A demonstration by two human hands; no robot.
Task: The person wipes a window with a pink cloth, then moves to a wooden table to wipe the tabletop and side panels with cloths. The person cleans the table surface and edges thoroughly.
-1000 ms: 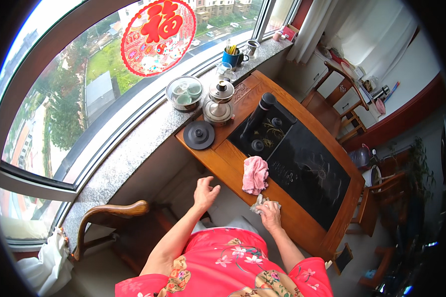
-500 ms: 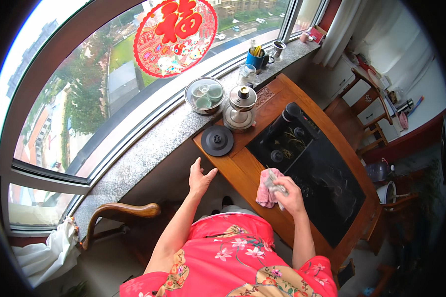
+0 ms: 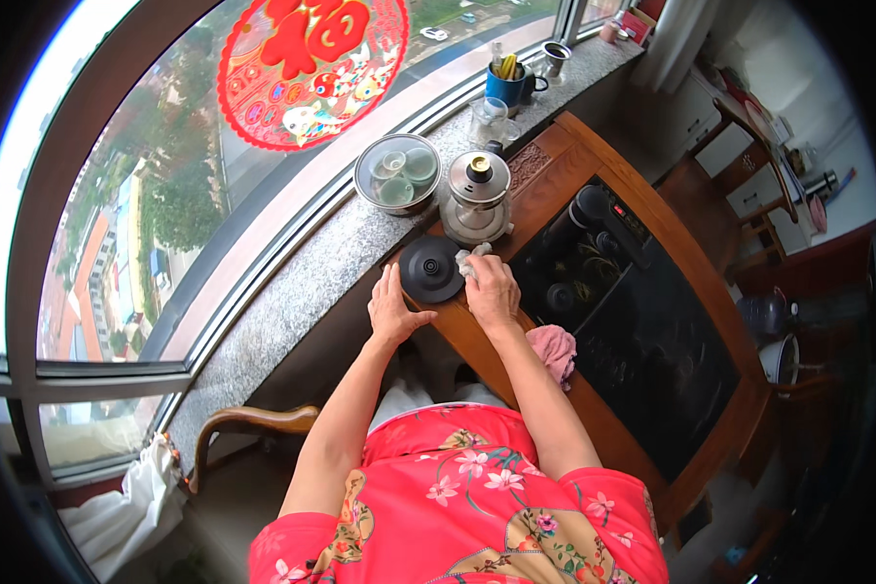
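A round black disc, likely a kettle base [image 3: 430, 268], lies on the near left corner of the wooden tea table [image 3: 472, 341]. My left hand [image 3: 392, 308] is at its left edge, thumb and fingers spread; whether it touches the disc is hard to tell. On the disc's right side, my right hand [image 3: 493, 290] grips a crumpled whitish cloth or tissue [image 3: 471, 259] against its rim. A pink cloth [image 3: 553, 352] lies bunched beside my right forearm, at the edge of the table's black tray panel [image 3: 642, 360].
Behind the disc stands a glass kettle with a steel lid [image 3: 477, 190]. A lidded bowl of cups [image 3: 397, 175], a glass pitcher [image 3: 491, 119] and a blue mug [image 3: 505, 90] stand on the granite sill [image 3: 292, 277]. A wooden chair arm [image 3: 248, 420] curves at lower left.
My right hand has left the pink cloth on the table and moved left to the black disc, carrying the whitish cloth. My left hand has come up close to the disc.
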